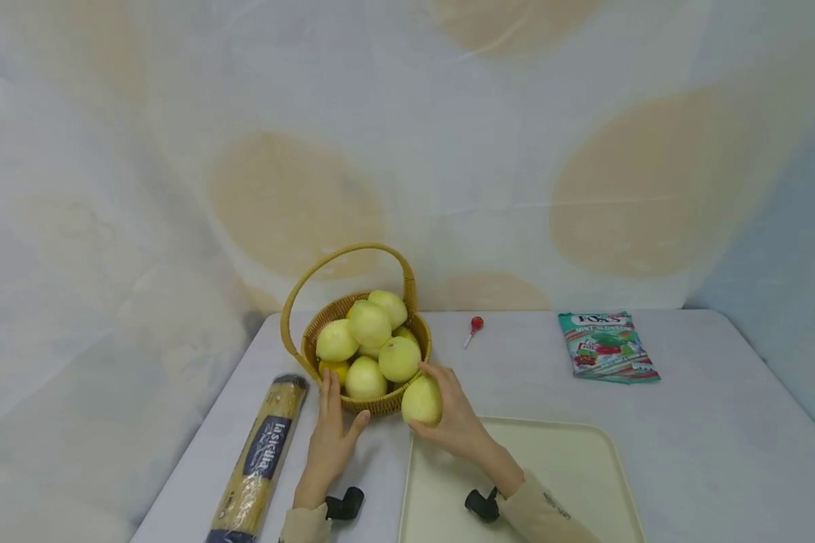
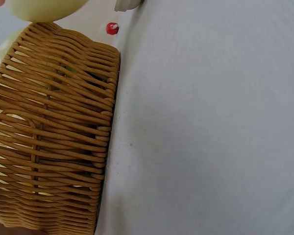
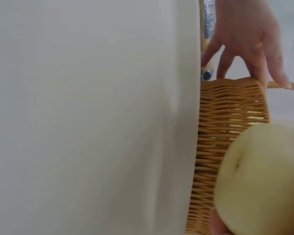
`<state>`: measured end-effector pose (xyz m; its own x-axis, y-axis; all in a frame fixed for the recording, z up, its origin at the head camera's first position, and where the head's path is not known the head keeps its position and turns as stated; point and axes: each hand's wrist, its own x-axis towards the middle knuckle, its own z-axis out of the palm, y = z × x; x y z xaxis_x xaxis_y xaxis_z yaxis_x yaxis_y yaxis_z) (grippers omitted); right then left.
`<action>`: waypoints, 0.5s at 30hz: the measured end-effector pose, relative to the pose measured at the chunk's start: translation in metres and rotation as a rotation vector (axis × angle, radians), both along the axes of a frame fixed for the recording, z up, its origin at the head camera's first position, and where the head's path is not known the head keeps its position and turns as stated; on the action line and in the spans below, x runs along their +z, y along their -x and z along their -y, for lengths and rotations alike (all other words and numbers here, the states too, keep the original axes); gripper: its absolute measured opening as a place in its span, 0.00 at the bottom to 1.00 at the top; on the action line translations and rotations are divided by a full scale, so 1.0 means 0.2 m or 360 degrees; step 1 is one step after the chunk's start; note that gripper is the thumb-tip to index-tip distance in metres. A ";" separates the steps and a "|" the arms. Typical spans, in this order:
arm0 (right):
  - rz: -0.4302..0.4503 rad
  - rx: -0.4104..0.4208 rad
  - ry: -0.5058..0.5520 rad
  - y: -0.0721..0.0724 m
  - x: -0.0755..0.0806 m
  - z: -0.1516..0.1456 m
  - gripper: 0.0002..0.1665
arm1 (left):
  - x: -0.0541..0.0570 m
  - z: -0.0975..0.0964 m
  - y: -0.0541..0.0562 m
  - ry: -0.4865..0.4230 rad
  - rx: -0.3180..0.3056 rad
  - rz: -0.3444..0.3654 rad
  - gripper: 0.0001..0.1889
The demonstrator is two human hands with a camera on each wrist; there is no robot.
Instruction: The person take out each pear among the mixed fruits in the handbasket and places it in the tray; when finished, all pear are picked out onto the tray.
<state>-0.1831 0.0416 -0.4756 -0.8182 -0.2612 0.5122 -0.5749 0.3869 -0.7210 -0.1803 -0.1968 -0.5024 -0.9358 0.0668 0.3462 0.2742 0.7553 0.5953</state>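
Note:
My right hand pinches a pale yellow-green pear between thumb and fingers, just outside the front right rim of the wicker basket. Close up in the right wrist view, the same pear overlaps the basket's woven side. Several more pears are heaped in the basket, with a deeper yellow fruit at its front left. My left hand rests at the front left rim, fingers extended and thumb apart; in the right wrist view its fingers are spread against the basket.
A long pasta packet lies left of my left hand. Below my right forearm is a cream tray. Behind the tray lie a red lollipop and, farther right, a green candy bag. The basket's tall handle arches over the fruit.

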 end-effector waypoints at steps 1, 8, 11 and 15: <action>0.0019 0.0008 -0.0008 0.00 -0.01 0.00 0.53 | 0.00 0.00 0.00 -0.0004 -0.0003 0.0002 0.46; 0.0176 0.0055 -0.0081 0.00 -0.06 -0.03 0.54 | 0.01 -0.01 -0.01 -0.0029 -0.0020 0.0000 0.45; 0.0184 0.0078 -0.0057 0.00 -0.06 -0.04 0.52 | 0.01 0.00 0.00 -0.0022 -0.0020 -0.0007 0.45; 0.0151 0.0115 -0.0005 0.01 -0.08 -0.04 0.48 | 0.00 0.00 0.00 -0.0024 -0.0028 -0.0026 0.46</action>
